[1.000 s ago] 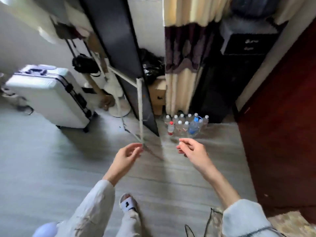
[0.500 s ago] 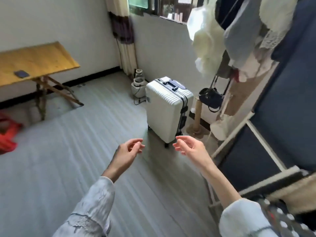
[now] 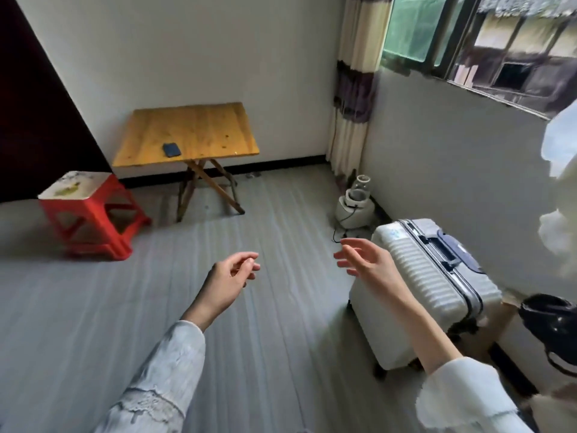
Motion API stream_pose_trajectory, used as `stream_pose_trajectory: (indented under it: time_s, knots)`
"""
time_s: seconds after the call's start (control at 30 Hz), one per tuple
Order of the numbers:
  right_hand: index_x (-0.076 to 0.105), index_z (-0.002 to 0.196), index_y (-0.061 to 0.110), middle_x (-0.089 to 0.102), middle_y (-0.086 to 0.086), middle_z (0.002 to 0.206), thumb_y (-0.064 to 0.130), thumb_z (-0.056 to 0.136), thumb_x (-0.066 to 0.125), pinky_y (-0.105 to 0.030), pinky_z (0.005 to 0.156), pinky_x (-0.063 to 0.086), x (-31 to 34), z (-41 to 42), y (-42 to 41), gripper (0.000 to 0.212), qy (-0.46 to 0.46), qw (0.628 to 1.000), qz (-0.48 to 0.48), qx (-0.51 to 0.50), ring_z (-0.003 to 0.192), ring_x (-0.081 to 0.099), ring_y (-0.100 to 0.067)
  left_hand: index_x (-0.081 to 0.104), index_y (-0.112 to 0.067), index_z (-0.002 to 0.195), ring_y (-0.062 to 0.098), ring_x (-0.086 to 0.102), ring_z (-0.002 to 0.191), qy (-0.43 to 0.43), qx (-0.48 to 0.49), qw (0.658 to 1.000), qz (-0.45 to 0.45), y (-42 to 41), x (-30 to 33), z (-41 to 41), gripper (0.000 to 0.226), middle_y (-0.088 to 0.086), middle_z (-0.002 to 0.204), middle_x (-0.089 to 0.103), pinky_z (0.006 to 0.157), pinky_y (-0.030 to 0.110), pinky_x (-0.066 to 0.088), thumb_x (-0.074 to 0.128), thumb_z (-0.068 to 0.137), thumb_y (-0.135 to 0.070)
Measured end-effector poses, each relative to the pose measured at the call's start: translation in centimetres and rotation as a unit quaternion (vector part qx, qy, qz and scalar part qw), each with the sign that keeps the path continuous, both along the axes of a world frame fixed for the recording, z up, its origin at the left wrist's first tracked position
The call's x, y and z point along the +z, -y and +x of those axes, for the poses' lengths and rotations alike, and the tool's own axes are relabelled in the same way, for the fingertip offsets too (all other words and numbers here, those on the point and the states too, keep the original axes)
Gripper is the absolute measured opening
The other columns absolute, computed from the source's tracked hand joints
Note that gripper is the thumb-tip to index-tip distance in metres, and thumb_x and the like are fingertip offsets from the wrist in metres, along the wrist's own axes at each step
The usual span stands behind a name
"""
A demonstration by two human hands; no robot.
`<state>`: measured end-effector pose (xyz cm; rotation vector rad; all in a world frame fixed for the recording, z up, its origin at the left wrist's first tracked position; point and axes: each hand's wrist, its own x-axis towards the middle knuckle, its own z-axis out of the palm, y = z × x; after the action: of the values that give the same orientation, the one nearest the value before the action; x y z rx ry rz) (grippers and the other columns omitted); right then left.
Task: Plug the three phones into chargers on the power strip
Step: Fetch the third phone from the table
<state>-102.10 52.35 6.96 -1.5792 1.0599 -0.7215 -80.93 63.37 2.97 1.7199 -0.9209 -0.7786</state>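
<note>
Both your hands are empty and raised over the floor, facing the wooden table

Head view: your left hand (image 3: pixel 229 281) hangs in the air with fingers loosely curled, holding nothing; your right hand (image 3: pixel 367 260) is spread wide, fingers relaxed, just in front of the white suitcase (image 3: pixel 431 285). One dark phone (image 3: pixel 171 150) lies flat on the tabletop (image 3: pixel 199 126), near its front edge, well apart from both hands. Left of the table stands a red stool (image 3: pixel 90 214); right of the table, by the curtain (image 3: pixel 356 82), a small white appliance (image 3: pixel 354 204) sits on the floor (image 3: pixel 93 307) with its cord trailing
</note>
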Motion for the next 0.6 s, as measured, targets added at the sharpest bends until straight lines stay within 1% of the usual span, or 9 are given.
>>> stream_pose_trajectory:
  time_s: [0.1, 0.2, 0.27, 0.37, 0.5, 0.6]
  knots:
    - [0.06, 0.105, 0.012, 0.067, -0.002, 0.082, 0.016, 0.092, 0.051, -0.028, 0.072, 0.049, 0.6, 5.0, 6.8, 0.017, 0.002, 0.999, -0.003, 0.037, 0.078, 0.063, -0.019, 0.059, -0.013, 0.105, 0.012, 0.06, 0.077, 0.002, 0.043, 0.999, -0.003, 4.4, 0.6, 4.2, 0.019, 0.005, 0.091, 0.065, 0.069, 0.022, 0.045, 0.043, 0.094, -0.01]
    - [0.06, 0.096, 0.022, 0.069, 0.003, 0.081, 0.02, 0.092, 0.051, -0.031, 0.075, 0.051, 1.1, 10.6, 12.0, 0.009, 0.005, 0.997, -0.008, 0.079, 0.079, 0.066, -0.017, 0.059, -0.014, 0.105, 0.013, 0.061, 0.08, 0.011, 0.091, 0.996, 0.005, 7.4, 1.1, 9.3, 0.02, 0.003, 0.091, 0.065, 0.069, 0.022, 0.045, 0.043, 0.094, -0.01]
    - [0.059, 0.094, 0.027, 0.07, 0.004, 0.083, 0.023, 0.092, 0.052, -0.03, 0.077, 0.051, 0.9, 14.6, 14.8, 0.009, 0.006, 0.994, -0.008, 0.107, 0.08, 0.067, -0.014, 0.059, -0.014, 0.106, 0.015, 0.061, 0.082, 0.014, 0.121, 0.993, 0.004, 9.2, 1.0, 12.9, 0.02, 0.003, 0.092, 0.065, 0.071, 0.024, 0.046, 0.043, 0.094, -0.011]
    - [0.059, 0.096, 0.025, 0.07, 0.003, 0.085, 0.024, 0.092, 0.051, -0.028, 0.075, 0.052, 0.4, 21.0, 18.5, 0.009, 0.005, 0.991, -0.009, 0.137, 0.079, 0.067, -0.012, 0.059, -0.016, 0.104, 0.015, 0.062, 0.082, 0.008, 0.152, 0.988, -0.003, 12.2, 0.6, 18.1, 0.019, 0.003, 0.092, 0.065, 0.072, 0.025, 0.047, 0.043, 0.094, -0.011]
    - [0.059, 0.1, 0.022, 0.069, 0.003, 0.085, 0.023, 0.092, 0.051, -0.025, 0.074, 0.052, -0.4, 30.3, 23.3, 0.011, -0.004, 0.987, -0.01, 0.163, 0.079, 0.066, -0.011, 0.059, -0.013, 0.108, 0.015, 0.061, 0.083, -0.002, 0.171, 0.985, -0.006, 16.8, -0.3, 26.0, 0.021, 0.001, 0.091, 0.065, 0.072, 0.025, 0.047, 0.043, 0.094, -0.01]
    - [0.059, 0.102, 0.019, 0.069, -0.003, 0.088, 0.021, 0.092, 0.051, -0.03, 0.077, 0.053, -0.8, 37.8, 26.8, 0.013, -0.01, 0.986, -0.014, 0.168, 0.082, 0.066, -0.017, 0.058, -0.012, 0.109, 0.012, 0.061, 0.081, -0.005, 0.175, 0.984, -0.012, 20.1, -0.8, 33.0, 0.022, 0.001, 0.091, 0.065, 0.071, 0.023, 0.046, 0.043, 0.094, -0.01]
